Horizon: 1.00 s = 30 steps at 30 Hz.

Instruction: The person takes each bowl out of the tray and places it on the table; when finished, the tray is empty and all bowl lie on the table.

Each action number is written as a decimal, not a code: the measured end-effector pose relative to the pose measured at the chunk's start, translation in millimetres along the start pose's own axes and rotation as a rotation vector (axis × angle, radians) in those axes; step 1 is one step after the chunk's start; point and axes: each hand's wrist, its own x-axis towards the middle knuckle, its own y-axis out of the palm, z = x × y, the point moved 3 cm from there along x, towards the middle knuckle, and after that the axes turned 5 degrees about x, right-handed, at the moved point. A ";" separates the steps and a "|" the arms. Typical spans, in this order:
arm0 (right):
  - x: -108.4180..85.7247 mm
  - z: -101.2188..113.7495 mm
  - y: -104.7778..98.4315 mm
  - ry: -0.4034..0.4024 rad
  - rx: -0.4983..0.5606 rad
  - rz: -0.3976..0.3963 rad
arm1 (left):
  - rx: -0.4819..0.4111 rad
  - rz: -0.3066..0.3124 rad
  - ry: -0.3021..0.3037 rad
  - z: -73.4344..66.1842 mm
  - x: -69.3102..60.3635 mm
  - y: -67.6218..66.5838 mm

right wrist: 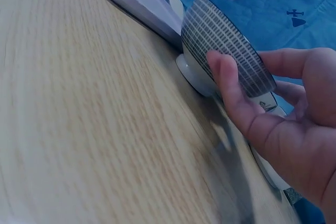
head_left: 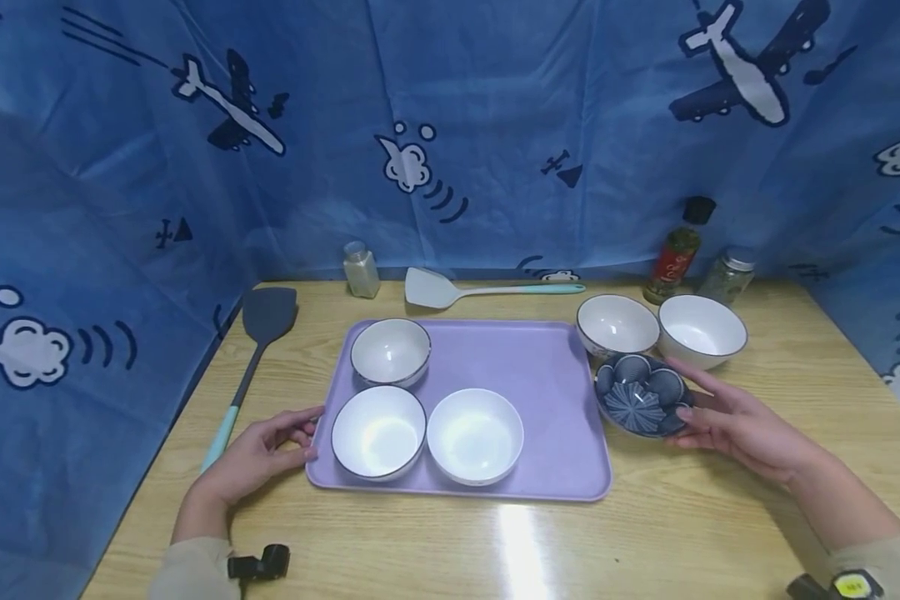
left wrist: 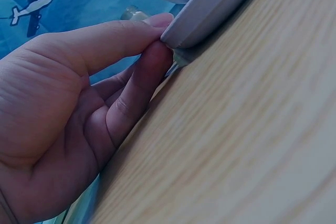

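My right hand (head_left: 750,425) grips a dark blue patterned bowl (head_left: 636,396) by its side, beside the tray's right edge. In the right wrist view, the bowl's outside (right wrist: 220,43) shows a checked pattern above a pale foot, with thumb and fingers on its wall. At the left edge of a purple tray (head_left: 547,417), my left hand (head_left: 258,454) pinches the rim between thumb and finger. On the tray's left half stand a rimmed white bowl (head_left: 390,354), another dark-rimmed white bowl (head_left: 378,433) and a plain white bowl (head_left: 476,437).
Behind the dark bowl stand two white bowls (head_left: 618,323), near a red-labelled bottle (head_left: 675,262) and a jar (head_left: 727,279). A pale spatula (head_left: 435,289) and a small shaker (head_left: 361,271) lie along the back. A dark spatula (head_left: 268,315) lies left. Blue curtain (head_left: 487,150) surrounds the table.
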 end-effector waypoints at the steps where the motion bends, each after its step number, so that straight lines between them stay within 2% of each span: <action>1: 0.2 0.0 -0.4 0.002 0.009 0.006 | 0.004 -0.001 -0.003 -0.1 0.2 0.0; 5: 0.7 -0.4 -1.7 -0.007 0.033 0.035 | 0.010 -0.003 -0.008 -0.1 0.9 -0.1; 9: -0.1 -1.7 -4.2 -0.010 0.015 0.020 | 0.006 -0.001 -0.003 0.0 1.6 0.0; 17: -5.1 -5.4 -13.4 -0.011 -0.186 -0.167 | 0.004 0.007 -0.003 -1.3 2.4 1.2; 20: -7.3 -2.4 -17.6 -0.056 -0.175 -0.204 | 0.009 0.006 -0.004 -1.6 2.0 0.8; 25: -9.4 9.2 -20.0 -0.161 -0.091 -0.179 | 0.013 0.003 -0.003 -0.3 1.1 0.2; 30: -7.8 23.9 -12.4 -0.176 -0.052 -0.175 | 0.007 0.004 0.006 0.3 0.5 0.7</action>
